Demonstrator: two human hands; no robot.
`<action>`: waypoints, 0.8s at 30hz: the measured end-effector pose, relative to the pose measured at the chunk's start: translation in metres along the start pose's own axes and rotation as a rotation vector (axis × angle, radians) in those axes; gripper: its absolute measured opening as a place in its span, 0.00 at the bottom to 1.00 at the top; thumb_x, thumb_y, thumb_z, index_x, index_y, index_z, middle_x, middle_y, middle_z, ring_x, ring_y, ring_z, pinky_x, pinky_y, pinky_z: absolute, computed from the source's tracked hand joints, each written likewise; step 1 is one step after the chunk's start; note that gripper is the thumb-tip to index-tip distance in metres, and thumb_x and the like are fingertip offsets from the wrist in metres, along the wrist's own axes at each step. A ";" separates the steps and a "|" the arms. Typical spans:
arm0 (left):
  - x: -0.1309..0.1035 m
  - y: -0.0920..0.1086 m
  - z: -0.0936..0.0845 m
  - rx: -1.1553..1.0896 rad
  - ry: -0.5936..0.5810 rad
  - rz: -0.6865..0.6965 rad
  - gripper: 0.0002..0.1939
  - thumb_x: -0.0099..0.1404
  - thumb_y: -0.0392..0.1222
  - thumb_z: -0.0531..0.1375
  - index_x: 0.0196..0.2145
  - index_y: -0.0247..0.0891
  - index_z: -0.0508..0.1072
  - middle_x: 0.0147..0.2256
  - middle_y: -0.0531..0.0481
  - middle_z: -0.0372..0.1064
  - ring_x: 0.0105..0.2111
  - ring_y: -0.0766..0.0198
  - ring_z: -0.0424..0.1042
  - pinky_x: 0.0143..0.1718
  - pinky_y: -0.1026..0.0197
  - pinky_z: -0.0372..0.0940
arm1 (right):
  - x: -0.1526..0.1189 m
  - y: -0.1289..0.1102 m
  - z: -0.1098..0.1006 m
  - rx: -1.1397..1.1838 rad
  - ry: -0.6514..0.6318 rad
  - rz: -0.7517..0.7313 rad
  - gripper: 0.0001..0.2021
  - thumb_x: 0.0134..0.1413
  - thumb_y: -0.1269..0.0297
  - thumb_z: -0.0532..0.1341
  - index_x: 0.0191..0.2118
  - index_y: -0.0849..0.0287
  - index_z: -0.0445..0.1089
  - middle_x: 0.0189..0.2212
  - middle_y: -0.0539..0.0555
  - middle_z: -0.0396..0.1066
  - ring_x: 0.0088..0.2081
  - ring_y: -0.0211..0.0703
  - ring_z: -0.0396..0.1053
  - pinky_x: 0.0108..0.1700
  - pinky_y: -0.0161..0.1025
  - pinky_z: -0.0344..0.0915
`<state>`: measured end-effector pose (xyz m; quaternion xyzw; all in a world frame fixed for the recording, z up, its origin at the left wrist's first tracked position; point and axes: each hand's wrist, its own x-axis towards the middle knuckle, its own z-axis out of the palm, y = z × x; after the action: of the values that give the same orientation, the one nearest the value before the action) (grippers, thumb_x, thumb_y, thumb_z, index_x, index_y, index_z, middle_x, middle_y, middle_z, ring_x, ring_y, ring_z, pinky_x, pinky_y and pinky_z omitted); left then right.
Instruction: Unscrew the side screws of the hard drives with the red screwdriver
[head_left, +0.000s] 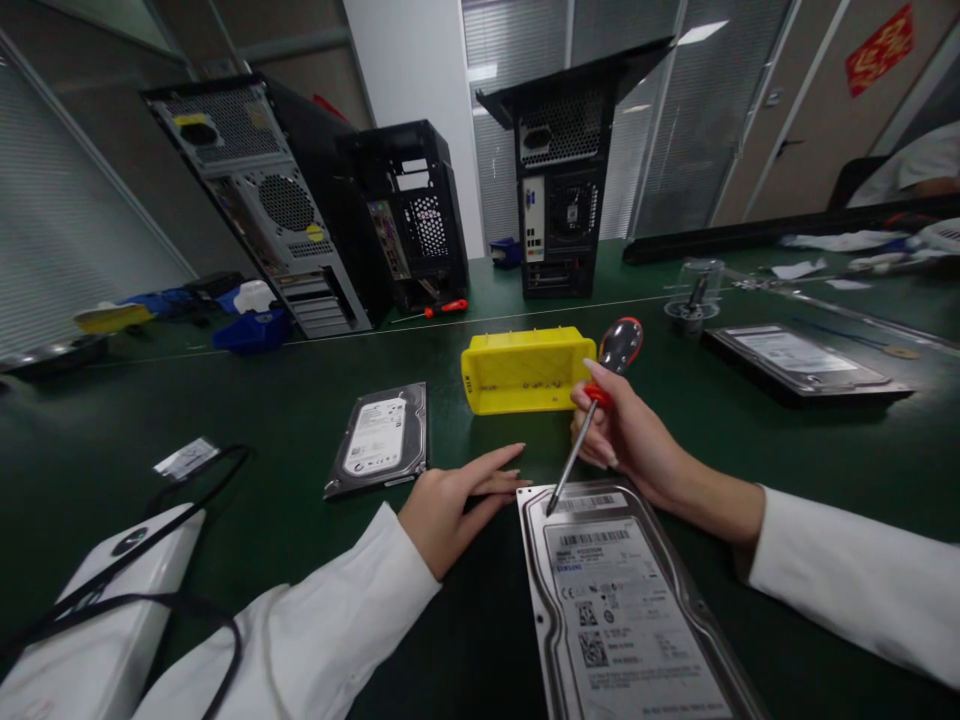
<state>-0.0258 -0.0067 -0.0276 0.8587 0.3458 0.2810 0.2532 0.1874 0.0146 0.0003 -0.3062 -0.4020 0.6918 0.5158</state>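
My right hand (622, 430) grips a screwdriver (619, 348) with a dark handle and red collar. Its shaft slants down to the left, and the tip is over the top left part of a silver Samsung hard drive (637, 610). The drive lies label up on the green table, its near end cut off by the frame. At the drive's upper left corner is my left hand (469, 500), fingers stretched out and holding nothing; its fingertips are at the edge, perhaps touching. A second hard drive (379, 435) lies left of that hand. Just behind both hands stands a yellow bin (525, 375).
Computer cases (300, 210) stand along the back. A red-handled screwdriver (446, 308) lies beside them. To the right are another hard drive (806, 360) and a clear plastic container (694, 290). A white box-shaped device (105, 590) with a black cable lies at the left front.
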 end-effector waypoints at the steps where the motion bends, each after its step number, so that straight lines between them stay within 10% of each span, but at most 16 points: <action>1: -0.001 -0.001 0.000 0.035 0.013 0.025 0.24 0.64 0.34 0.54 0.58 0.41 0.58 0.43 0.52 0.75 0.47 0.65 0.73 0.52 0.59 0.66 | 0.000 0.000 -0.001 0.026 0.013 0.010 0.20 0.53 0.45 0.55 0.25 0.58 0.55 0.07 0.42 0.52 0.09 0.28 0.46 0.14 0.27 0.45; 24: 0.001 -0.010 -0.010 0.425 0.030 0.262 0.21 0.69 0.38 0.49 0.59 0.43 0.58 0.45 0.49 0.74 0.39 0.65 0.75 0.42 0.61 0.68 | 0.006 0.002 -0.008 0.089 -0.022 0.042 0.20 0.52 0.47 0.56 0.23 0.59 0.55 0.07 0.42 0.51 0.11 0.28 0.45 0.16 0.27 0.46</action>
<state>-0.0367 0.0031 -0.0265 0.9258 0.2866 0.2452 0.0235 0.1915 0.0223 -0.0058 -0.2837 -0.3702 0.7228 0.5099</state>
